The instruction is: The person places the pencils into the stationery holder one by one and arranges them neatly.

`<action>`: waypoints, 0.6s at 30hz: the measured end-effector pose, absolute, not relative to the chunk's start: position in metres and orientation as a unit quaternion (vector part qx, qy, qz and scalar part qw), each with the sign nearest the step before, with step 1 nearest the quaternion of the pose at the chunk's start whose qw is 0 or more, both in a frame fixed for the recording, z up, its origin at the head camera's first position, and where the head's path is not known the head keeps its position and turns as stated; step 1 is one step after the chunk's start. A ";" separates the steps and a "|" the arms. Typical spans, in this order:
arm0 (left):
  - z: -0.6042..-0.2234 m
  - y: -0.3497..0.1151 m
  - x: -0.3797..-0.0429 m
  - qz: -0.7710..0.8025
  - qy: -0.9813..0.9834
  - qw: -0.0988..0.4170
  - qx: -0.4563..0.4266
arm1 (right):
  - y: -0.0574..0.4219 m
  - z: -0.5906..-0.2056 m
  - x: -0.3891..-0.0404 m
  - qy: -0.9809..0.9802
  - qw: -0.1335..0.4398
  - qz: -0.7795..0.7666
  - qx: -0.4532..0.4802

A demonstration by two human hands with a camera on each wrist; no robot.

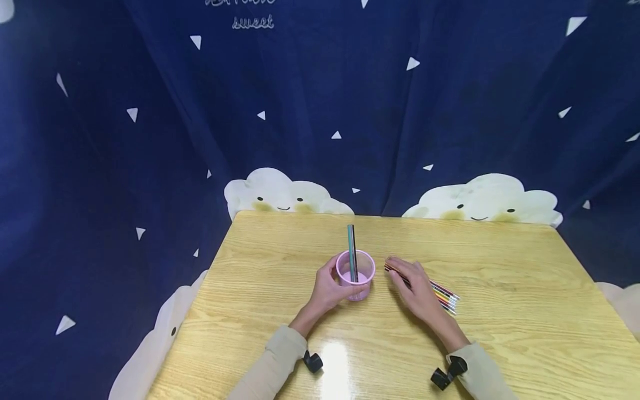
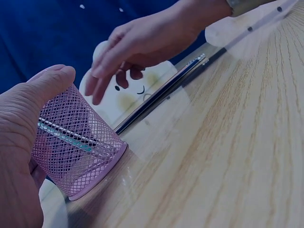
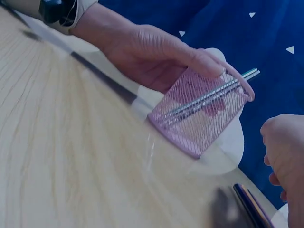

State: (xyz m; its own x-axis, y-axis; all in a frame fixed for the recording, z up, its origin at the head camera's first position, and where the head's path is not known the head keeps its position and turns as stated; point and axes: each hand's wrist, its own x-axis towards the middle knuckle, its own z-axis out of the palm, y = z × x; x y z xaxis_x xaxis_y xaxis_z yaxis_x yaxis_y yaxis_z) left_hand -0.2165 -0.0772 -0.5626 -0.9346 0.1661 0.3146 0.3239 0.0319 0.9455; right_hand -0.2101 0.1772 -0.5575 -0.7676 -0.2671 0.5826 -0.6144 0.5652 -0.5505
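Cup: a pink round pen holder of see-through mesh [image 1: 365, 268], appearing to stand upright on the pale yellow wood-grain table [image 1: 500, 266].
In the cup: at least two slim pencils, one teal and one dark [image 1: 351, 250], leaning against the rim with their upper ends well above it.
Left hand [image 1: 326, 290]: grasps the cup from its left side, thumb across the near wall and fingers round the other side.
Right hand [image 1: 419, 291]: to the right of the cup and apart from it, above the loose pencils; its fingers are loosely bent, and the wrist views show it released, gripping nothing.
Loose pencils: a bundle of striped pencils with dark, red and yellow barrels [image 1: 444, 297], lying on the table to the right of the cup, pale ends pointing away from it; the hand hides their middles, so the count is unclear.
Step in hand: seems to be reaching for a loose pencil while the cup is steadied.
Next move calls for: probably a fingertip pinch on a single barrel, parting it from its neighbours, with the cup kept still.
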 end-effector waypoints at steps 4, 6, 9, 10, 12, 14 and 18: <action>-0.562 -0.077 -0.216 -0.673 -0.717 0.061 -0.173 | 0.185 -0.563 -0.207 -0.869 0.219 0.355 0.268; -0.562 -0.077 -0.216 -0.672 -0.717 0.062 -0.175 | 0.189 -0.566 -0.205 -0.877 0.217 0.336 0.266; -0.562 -0.077 -0.216 -0.672 -0.717 0.060 -0.174 | 0.193 -0.570 -0.201 -0.888 0.212 0.310 0.264; -0.562 -0.077 -0.216 -0.674 -0.716 0.059 -0.173 | 0.194 -0.571 -0.201 -0.891 0.211 0.302 0.265; -0.562 -0.077 -0.216 -0.680 -0.710 0.057 -0.174 | 0.196 -0.573 -0.199 -0.896 0.207 0.290 0.266; -0.563 -0.077 -0.216 -0.684 -0.706 0.057 -0.174 | 0.197 -0.575 -0.197 -0.901 0.202 0.278 0.265; -0.563 -0.077 -0.216 -0.684 -0.707 0.057 -0.173 | 0.200 -0.579 -0.195 -0.912 0.201 0.252 0.253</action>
State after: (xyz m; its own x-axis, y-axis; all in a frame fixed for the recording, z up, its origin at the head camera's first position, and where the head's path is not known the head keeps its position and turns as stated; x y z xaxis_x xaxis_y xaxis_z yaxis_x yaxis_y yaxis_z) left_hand -0.2163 -0.0771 -0.5626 -0.9335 0.1663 0.3176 0.3229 0.0054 0.9464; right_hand -0.1945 0.1999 -0.5791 -0.7909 -0.3605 0.4945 -0.5630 0.7453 -0.3571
